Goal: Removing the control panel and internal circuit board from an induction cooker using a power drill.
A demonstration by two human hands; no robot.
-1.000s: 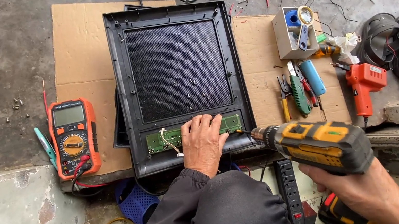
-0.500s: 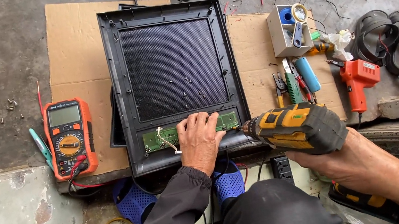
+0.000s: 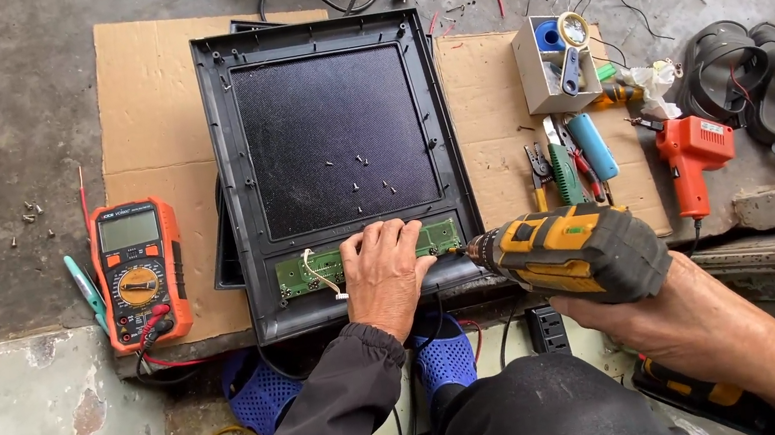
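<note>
Left hand [image 3: 385,273] flat, fingers spread, on green circuit board [image 3: 314,268] (panel's [image 3: 234,168] near edge); right hand [image 3: 669,314] grips yellow drill [image 3: 569,252].

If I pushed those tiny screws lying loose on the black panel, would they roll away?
Probably. The loose screws look small and light on the flat black panel, so a nudge would likely scatter them. Their heads should make them roll in curves, and the panel's raised rim may catch them. The left hand resting there could bump them.

We see even, soft daylight; faint shadows; sharp focus throughout; slight wide-angle bending at the frame edges.
</note>
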